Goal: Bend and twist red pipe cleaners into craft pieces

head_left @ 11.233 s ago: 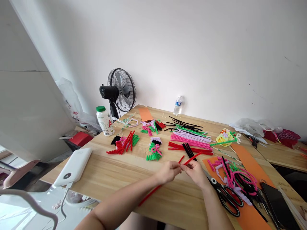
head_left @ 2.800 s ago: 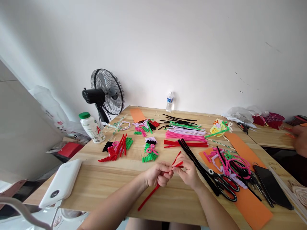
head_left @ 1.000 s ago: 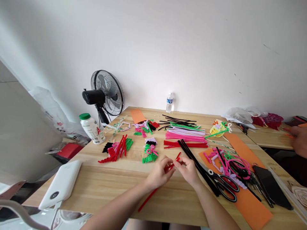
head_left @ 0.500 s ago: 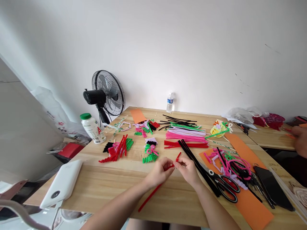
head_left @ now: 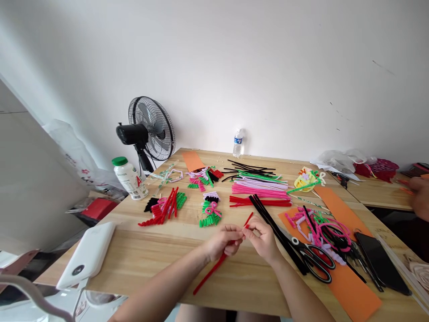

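Both hands meet over the front of the table around a red pipe cleaner [head_left: 212, 274]. My left hand [head_left: 225, 242] is closed on it, and the long end slants down toward the table's front edge. At the upper end, my right hand [head_left: 259, 235] pinches it, with a short red tip poking out above the fingers. Just beyond lies a green, black and lilac coiled pipe-cleaner piece [head_left: 211, 210] with a pink bow. Black pipe cleaners [head_left: 276, 232] lie right of my right hand, near black-and-white scissors [head_left: 315, 259]. Fingers hide the middle of the red one.
Red pipe cleaners [head_left: 259, 202] and other coloured bundles lie behind the hands. To the left are a white power bank [head_left: 87, 255], a white bottle [head_left: 130, 179] and a fan [head_left: 150, 127]. A phone [head_left: 382, 264] lies right; another person's hand [head_left: 420, 197] shows at the right edge.
My left hand's fingers have curled further around the red pipe cleaner and turned slightly. My right hand stays nearly in place, still pinching.
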`<state>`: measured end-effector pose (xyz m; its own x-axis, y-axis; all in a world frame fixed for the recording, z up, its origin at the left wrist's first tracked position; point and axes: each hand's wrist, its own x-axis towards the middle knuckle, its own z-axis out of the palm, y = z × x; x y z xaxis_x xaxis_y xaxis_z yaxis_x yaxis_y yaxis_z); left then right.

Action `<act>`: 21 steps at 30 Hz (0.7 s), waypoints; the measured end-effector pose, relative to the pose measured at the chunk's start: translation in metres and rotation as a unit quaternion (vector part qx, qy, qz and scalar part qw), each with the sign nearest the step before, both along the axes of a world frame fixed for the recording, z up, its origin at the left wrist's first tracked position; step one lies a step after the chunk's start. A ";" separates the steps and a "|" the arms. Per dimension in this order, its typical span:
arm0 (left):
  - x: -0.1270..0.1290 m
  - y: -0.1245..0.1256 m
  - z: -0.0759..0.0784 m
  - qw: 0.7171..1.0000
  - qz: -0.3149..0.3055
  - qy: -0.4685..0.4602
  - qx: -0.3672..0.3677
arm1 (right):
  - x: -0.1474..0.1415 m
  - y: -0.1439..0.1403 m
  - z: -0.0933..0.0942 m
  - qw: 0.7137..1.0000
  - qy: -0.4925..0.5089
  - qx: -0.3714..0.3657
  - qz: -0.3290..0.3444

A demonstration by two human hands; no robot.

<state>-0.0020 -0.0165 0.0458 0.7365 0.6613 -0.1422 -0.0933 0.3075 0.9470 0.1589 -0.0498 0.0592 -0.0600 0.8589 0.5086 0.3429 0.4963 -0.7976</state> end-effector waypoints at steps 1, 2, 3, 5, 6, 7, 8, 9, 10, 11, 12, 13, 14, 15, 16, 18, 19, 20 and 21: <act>0.001 -0.002 -0.001 0.994 0.072 0.018 0.080 | 0.000 0.002 -0.002 0.999 0.009 -0.027 -0.021; 0.003 -0.003 -0.003 0.974 0.139 0.038 0.173 | -0.001 0.003 -0.004 0.998 0.016 -0.057 -0.036; 0.004 -0.006 -0.004 0.945 0.187 0.056 0.262 | -0.001 0.005 -0.006 0.995 0.021 -0.085 -0.044; 0.005 -0.009 -0.004 0.897 0.219 0.074 0.377 | -0.001 0.005 -0.007 0.992 0.020 -0.113 -0.045; 0.005 -0.010 -0.003 0.892 0.212 0.075 0.391 | -0.001 0.005 -0.007 0.993 0.017 -0.107 -0.040; 0.004 -0.011 -0.002 0.903 0.197 0.073 0.376 | 0.000 0.004 -0.006 0.995 0.015 -0.092 -0.033; 0.003 -0.010 0.000 0.925 0.176 0.065 0.330 | 0.000 0.003 -0.004 0.997 0.014 -0.071 -0.024; 0.002 -0.009 0.002 0.953 0.149 0.052 0.258 | 0.001 0.002 -0.003 0.999 0.014 -0.052 -0.011; 0.001 -0.008 0.004 0.979 0.112 0.031 0.168 | 0.001 0.000 -0.001 0.999 0.015 -0.035 0.004; 0.000 -0.006 0.005 0.995 0.063 0.005 0.071 | 0.002 -0.001 0.000 0.999 0.016 -0.024 0.021; -0.001 -0.004 0.006 1.000 0.006 -0.024 -0.019 | 0.002 -0.002 0.001 0.999 0.019 -0.016 0.036; -0.002 -0.003 0.007 0.993 -0.050 -0.051 -0.089 | 0.002 -0.003 0.001 0.998 0.023 -0.010 0.050; -0.003 -0.002 0.007 0.984 -0.094 -0.072 -0.133 | 0.002 -0.003 0.001 0.998 0.028 -0.006 0.058; -0.002 -0.002 0.006 0.978 -0.118 -0.082 -0.149 | 0.002 -0.003 0.001 0.998 0.032 -0.005 0.058; -0.002 -0.002 0.006 0.980 -0.115 -0.081 -0.138 | 0.002 -0.002 0.001 0.998 0.035 -0.006 0.050; 0.001 -0.004 0.003 0.998 -0.024 -0.047 -0.032 | 0.002 0.000 -0.001 0.999 0.036 -0.015 0.013; 0.002 -0.005 0.001 0.997 0.048 -0.017 0.059 | 0.002 0.001 -0.002 0.999 0.035 -0.026 -0.008; 0.003 -0.007 -0.001 0.980 0.117 0.017 0.162 | 0.002 0.002 -0.004 0.998 0.035 -0.042 -0.025; 0.004 -0.008 -0.003 0.948 0.170 0.048 0.264 | 0.002 0.003 -0.006 0.997 0.036 -0.059 -0.038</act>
<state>0.0018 -0.0245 0.0427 0.4693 0.8554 0.2191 -0.0076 -0.2443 0.9697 0.1605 -0.0466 0.0536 0.0409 0.9137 0.4044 0.3160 0.3721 -0.8727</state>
